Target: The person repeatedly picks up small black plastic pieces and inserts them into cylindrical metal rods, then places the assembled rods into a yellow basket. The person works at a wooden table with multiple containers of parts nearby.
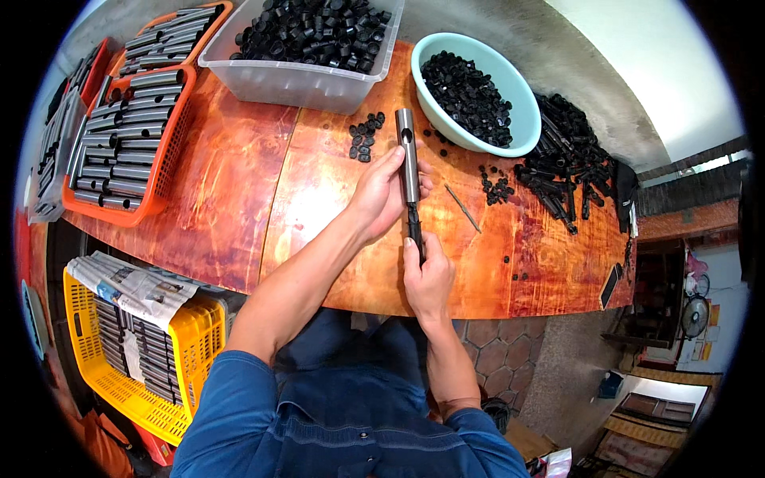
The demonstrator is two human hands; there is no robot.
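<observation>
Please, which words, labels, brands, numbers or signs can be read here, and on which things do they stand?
None can be read.
Newspaper over the yellow crate: print too small and blurred.
Small coloured papers in the right background: too small to tell any writing.
Metal tube in the left hand: no lettering visible.

1. Left on the worktop [239, 135], here's a basket [170, 163] of tubes [131, 157]!
2. Right of that, a bin [295, 86] holding small parts [319, 32], then a basin [518, 99].
3. Right again (just beside the basin), a heap of pieces [567, 131].
</observation>
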